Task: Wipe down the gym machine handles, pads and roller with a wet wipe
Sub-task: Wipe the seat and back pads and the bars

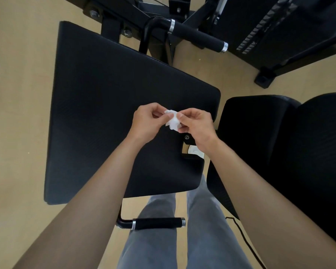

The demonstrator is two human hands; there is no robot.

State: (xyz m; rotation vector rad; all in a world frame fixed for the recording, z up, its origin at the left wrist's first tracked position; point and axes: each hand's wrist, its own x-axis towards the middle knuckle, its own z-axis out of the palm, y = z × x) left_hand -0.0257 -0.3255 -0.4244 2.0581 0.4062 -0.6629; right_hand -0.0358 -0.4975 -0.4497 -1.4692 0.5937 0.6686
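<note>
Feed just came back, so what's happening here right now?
A person pinches a small crumpled white wet wipe between the left hand and right hand, over the large flat black pad. The far chrome-tipped black grip handle and the near handle are untouched.

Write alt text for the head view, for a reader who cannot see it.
Seen from above, a person's left hand and right hand pinch a crumpled white wet wipe between them over a large black pad of a gym machine. A far handle lies beyond the pad, a near handle by the person's legs.
</note>
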